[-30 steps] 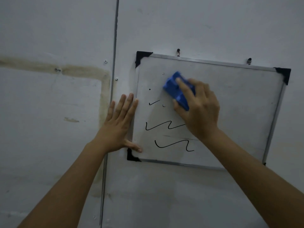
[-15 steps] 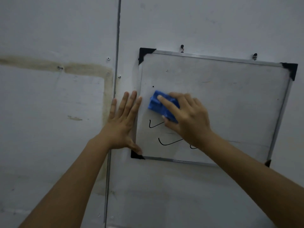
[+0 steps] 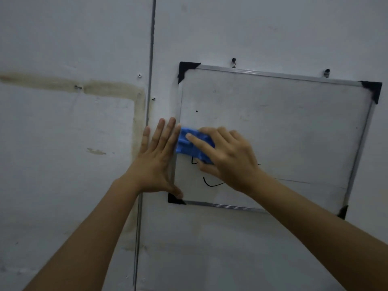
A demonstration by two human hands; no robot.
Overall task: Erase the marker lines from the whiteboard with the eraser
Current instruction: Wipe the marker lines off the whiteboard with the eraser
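Observation:
A small whiteboard (image 3: pixel 283 127) with a metal frame and black corners hangs on the wall. My right hand (image 3: pixel 228 156) grips a blue eraser (image 3: pixel 189 143) and presses it against the board's left part, close to the left frame. Below the eraser a short piece of black marker line (image 3: pixel 194 161) shows, and a curved black line (image 3: pixel 212 183) lies under my right hand, partly hidden by it. A black dot (image 3: pixel 196 111) sits higher on the board. My left hand (image 3: pixel 157 158) lies flat with straight fingers on the wall and the board's left edge.
The board hangs from two hooks (image 3: pixel 233 60) on a grey panelled wall. A vertical seam (image 3: pixel 150 80) runs just left of the board, with screws beside it. A brownish stain band (image 3: pixel 84 87) crosses the left panel.
My right hand has carried the eraser down and left across the board. The upper short mark is gone and the wavy lines are shorter. My left hand has kept its place.

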